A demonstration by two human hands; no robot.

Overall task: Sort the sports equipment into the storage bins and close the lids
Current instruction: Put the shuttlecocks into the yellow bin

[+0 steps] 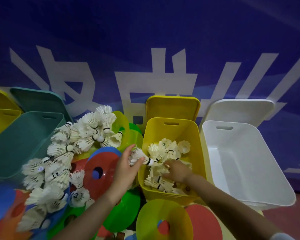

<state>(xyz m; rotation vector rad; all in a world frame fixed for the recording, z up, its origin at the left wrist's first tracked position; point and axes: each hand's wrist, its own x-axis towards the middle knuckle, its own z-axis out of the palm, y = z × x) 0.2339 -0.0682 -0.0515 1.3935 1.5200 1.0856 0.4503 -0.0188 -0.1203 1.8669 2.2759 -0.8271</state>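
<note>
Left hand [126,168] pinching shuttlecock [142,157] over yellow bin [200,153]; right hand [176,170] among shuttlecocks, grip unclear

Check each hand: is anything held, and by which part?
The left hand grips a shuttlecock by its feather skirt, cork toward the yellow bin. The right hand reaches among shuttlecocks inside; its hold cannot be told.

The yellow bin [0,118] at the far left of the frame is cut by the left edge, so only one corner shows. The lower shuttlecocks in the centre yellow bin [196,135] lie hidden under the upper ones and under the right hand [177,171]. Its fingertips are buried among feathers. The blue cone [0,208] at lower left is blurred and cropped. Both forearms run off the bottom edge.
</note>
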